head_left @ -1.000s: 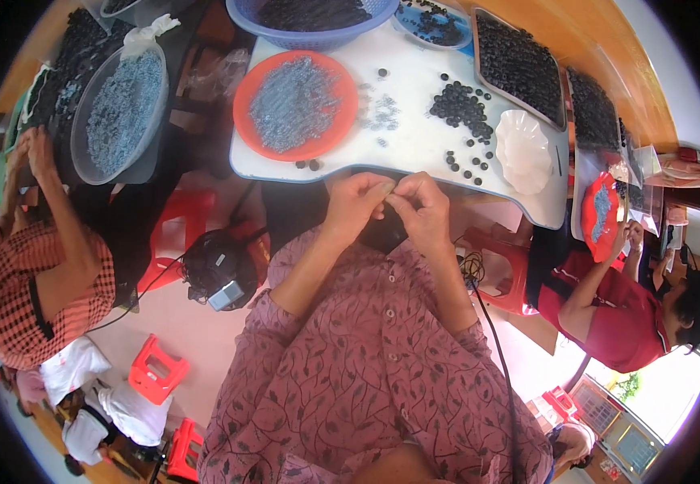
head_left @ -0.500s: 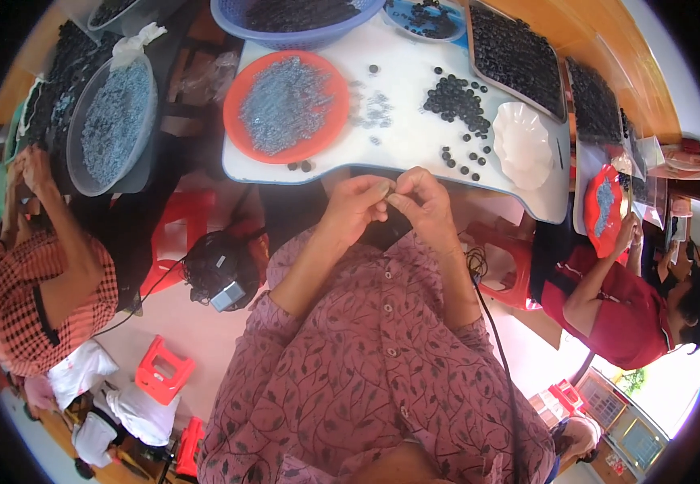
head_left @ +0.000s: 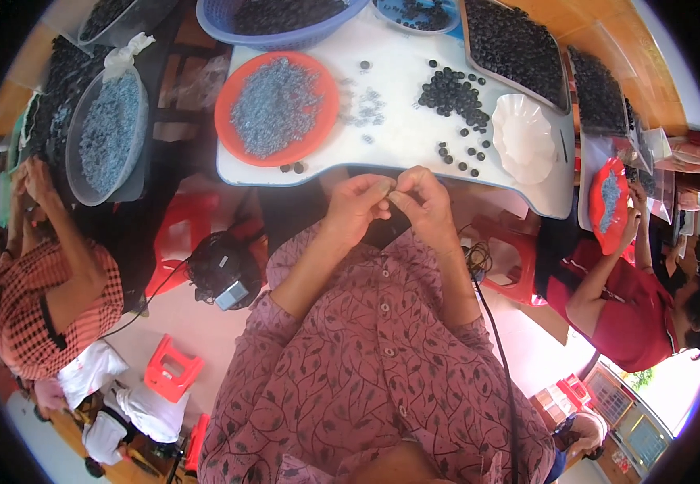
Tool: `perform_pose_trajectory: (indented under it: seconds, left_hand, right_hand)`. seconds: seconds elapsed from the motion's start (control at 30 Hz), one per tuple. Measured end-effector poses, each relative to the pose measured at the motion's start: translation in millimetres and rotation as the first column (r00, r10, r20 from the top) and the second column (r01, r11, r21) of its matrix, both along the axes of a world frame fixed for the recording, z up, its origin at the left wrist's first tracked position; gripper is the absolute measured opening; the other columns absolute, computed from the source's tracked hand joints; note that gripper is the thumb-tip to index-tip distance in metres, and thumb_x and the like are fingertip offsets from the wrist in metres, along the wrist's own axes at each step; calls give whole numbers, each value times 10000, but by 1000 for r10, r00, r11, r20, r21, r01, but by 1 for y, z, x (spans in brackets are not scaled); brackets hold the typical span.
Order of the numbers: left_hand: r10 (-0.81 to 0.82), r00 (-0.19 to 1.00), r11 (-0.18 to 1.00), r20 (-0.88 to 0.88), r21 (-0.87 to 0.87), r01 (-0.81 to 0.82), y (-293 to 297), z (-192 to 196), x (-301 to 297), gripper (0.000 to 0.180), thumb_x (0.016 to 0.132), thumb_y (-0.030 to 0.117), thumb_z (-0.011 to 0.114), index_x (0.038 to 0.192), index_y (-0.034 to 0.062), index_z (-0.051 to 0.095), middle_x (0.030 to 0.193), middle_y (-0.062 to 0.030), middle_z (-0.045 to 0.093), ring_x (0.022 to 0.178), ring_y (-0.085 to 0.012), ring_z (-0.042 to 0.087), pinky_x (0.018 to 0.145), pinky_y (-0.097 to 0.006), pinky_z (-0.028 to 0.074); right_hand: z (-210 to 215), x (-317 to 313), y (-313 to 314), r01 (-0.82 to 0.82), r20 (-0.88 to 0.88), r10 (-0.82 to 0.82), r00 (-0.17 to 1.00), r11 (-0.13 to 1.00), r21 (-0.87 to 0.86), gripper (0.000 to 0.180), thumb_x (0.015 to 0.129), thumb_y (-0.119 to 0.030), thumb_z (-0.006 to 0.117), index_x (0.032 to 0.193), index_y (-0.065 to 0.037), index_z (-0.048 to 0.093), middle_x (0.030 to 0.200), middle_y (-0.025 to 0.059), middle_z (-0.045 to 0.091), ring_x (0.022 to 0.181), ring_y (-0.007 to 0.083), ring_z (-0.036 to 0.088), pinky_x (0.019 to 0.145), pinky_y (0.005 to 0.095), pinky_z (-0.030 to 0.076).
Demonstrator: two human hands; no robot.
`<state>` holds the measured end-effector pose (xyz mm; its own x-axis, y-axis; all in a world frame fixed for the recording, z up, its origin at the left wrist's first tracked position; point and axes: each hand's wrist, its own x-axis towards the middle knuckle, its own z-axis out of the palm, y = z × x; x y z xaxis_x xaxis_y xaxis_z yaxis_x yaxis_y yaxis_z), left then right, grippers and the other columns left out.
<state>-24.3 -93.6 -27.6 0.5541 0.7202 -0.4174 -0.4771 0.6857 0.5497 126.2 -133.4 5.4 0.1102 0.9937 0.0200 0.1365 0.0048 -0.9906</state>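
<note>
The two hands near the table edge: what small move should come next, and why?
Probably the left hand and the right hand should finish pressing together whatever small piece they pinch; it is too small to identify. Both sets of fingertips meet just off the white table, and the loose dark round pieces and the orange plate lie out of touch.

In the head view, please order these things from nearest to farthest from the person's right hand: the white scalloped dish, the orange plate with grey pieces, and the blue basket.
Measured from the right hand:
1. White scalloped dish, on the white table, up and to the right.
2. Orange plate of grey pieces, up and to the left.
3. Blue basket, at the table's far edge, top left.
</note>
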Motion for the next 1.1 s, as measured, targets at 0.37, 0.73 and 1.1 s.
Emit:
perform_pose_trajectory:
  seconds: [0.37, 0.73, 1.1]
  left_hand:
    - [-38, 985, 987, -170, 150, 64, 2, 3, -2, 133, 917, 130, 635, 968, 11, 666, 794, -11, 633, 645, -58, 561, 558, -198, 484]
    - [206, 873, 920, -442, 390, -19, -7, 14, 15, 145, 925, 108, 610, 1001, -8, 650, 814, -23, 631, 665, -79, 571, 586, -213, 503]
    - [123, 972, 969, -198, 237, -74, 3, 2, 6, 169, 927, 125, 612, 1022, -8, 654, 843, -28, 650, 668, -66, 569, 581, -223, 515]
  right_hand:
    - [7, 1, 0, -70, 156, 72, 985, 997, -15, 152, 851, -1, 651, 884, -32, 507, 842, 18, 563, 707, 62, 527, 592, 215, 448]
    - [4, 0, 2, 9, 51, -4, 999, 996, -86, 156, 852, -21, 660, 881, -22, 506, 782, 7, 567, 677, 53, 539, 578, 210, 455]
    - [1, 1, 8, 40, 118, -34, 992, 998, -43, 145, 852, -28, 674, 943, -12, 562, 783, 23, 613, 671, 65, 562, 598, 227, 473]
